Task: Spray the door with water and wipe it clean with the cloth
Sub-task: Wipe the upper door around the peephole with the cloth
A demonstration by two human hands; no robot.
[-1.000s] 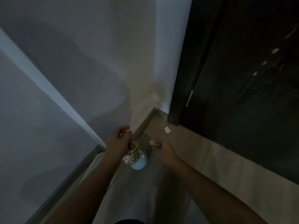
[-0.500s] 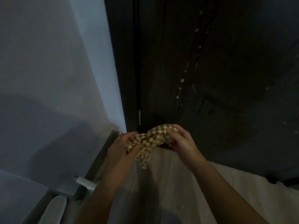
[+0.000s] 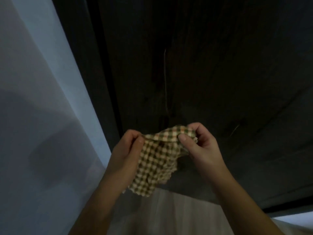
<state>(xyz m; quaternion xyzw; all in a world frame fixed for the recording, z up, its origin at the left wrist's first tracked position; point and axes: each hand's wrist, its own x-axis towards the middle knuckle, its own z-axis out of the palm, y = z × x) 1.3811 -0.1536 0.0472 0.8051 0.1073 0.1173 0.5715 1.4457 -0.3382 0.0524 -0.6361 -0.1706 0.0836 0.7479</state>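
A pale wall [image 3: 42, 116] met the dark door [image 3: 211, 73] at its frame edge. Before the door, the left hand [image 3: 125, 155] and right hand [image 3: 201, 148] each pinched a top corner of the checked cloth [image 3: 157, 160], fingers closed, its lower edge hanging free above the floor [image 3: 177, 214]

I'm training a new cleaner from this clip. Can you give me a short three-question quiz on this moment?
1. True or false: the checked cloth is pressed flat against the dark door.
2. Which hands grip the cloth? A) left only B) right only C) both
3. Fill in: the pale wall lies to the door's ____.

Key:
1. False; it hangs between the hands, short of the door.
2. C: left hand and right hand.
3. Left.
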